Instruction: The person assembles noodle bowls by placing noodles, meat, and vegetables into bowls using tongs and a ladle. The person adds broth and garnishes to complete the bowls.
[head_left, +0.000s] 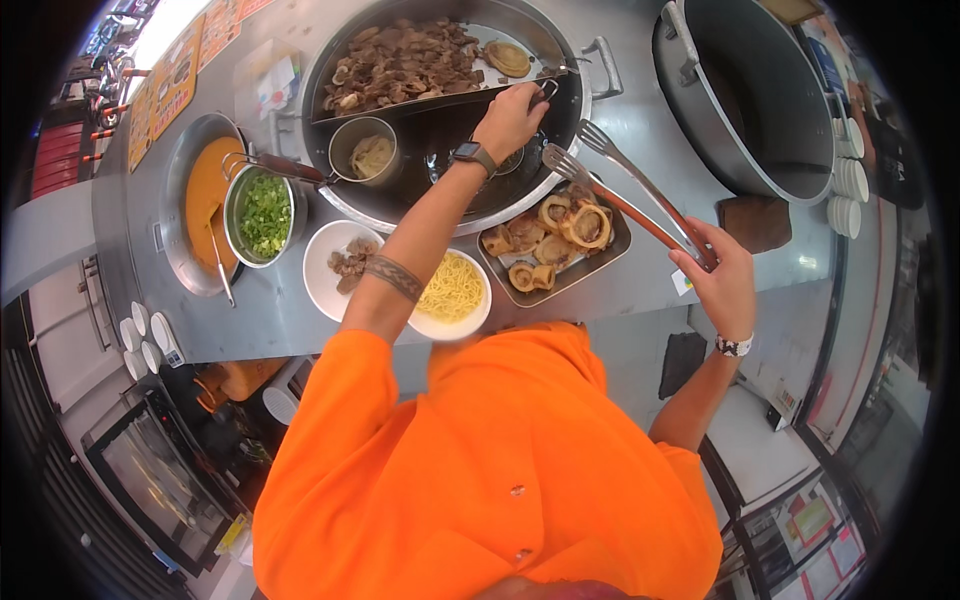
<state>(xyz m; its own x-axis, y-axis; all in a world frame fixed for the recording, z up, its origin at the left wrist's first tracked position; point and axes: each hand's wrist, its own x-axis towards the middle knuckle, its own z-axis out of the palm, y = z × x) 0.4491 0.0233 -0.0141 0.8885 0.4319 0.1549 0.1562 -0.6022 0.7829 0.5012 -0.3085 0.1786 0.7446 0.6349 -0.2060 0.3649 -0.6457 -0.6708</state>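
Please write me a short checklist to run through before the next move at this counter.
1. Tongs secure: ok, the right hand holds their handles, tips apart with nothing between.
2. Left hand grip: cannot tell, it is at a metal loop by the big pot's divider.
3. Noodles in a bowl: ok.
4. Meat pieces in the other bowl: ok.
5. Clear view of both bowls: not ok, the left forearm crosses in front.
6. Chopped greens ready: ok, in a metal bowl.
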